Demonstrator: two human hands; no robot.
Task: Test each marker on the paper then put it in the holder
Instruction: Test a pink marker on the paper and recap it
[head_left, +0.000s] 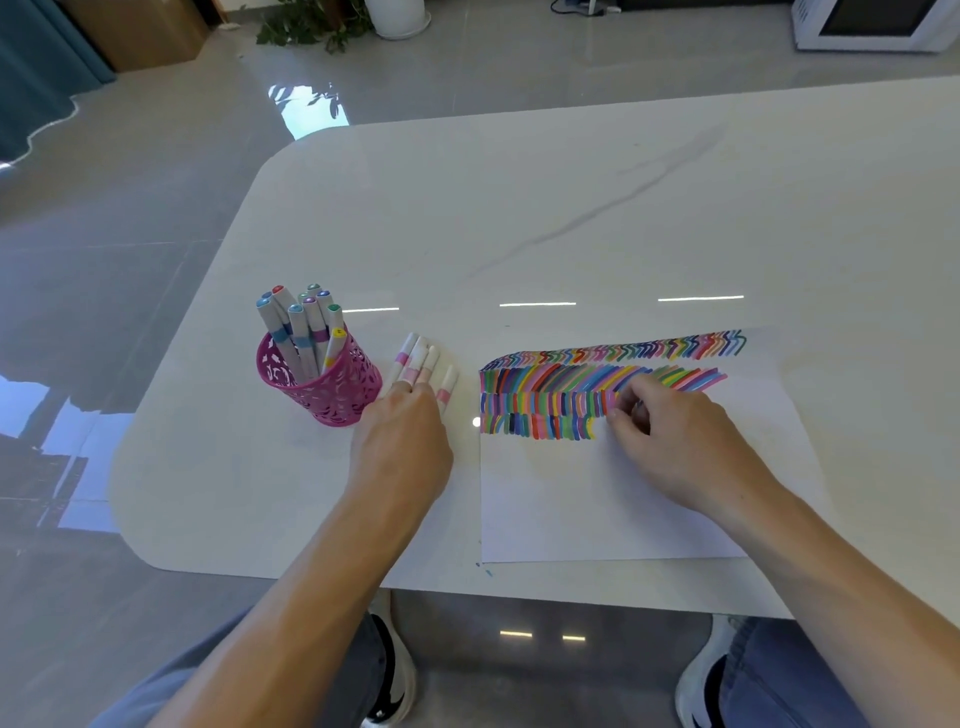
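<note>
Four pink-banded white markers (423, 366) lie beside a holder (335, 402) of about nine. Left hand (402, 441) lies flat on them. Right hand (670, 436) curls on the paper (571, 509), grip unclear.

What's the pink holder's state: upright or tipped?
Upright. The pink holder stands on its base on the table, mouth upward, and the markers in it stand leaning with their caps up.

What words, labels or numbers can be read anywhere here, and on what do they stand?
No text can be read in this view.
Markers in the pink holder: any print on the caps is too small to read.
Loose markers under the left hand: pink bands only, no legible print.
Paper: coloured test strokes, no words.
White appliance on the floor: no legible label.
</note>
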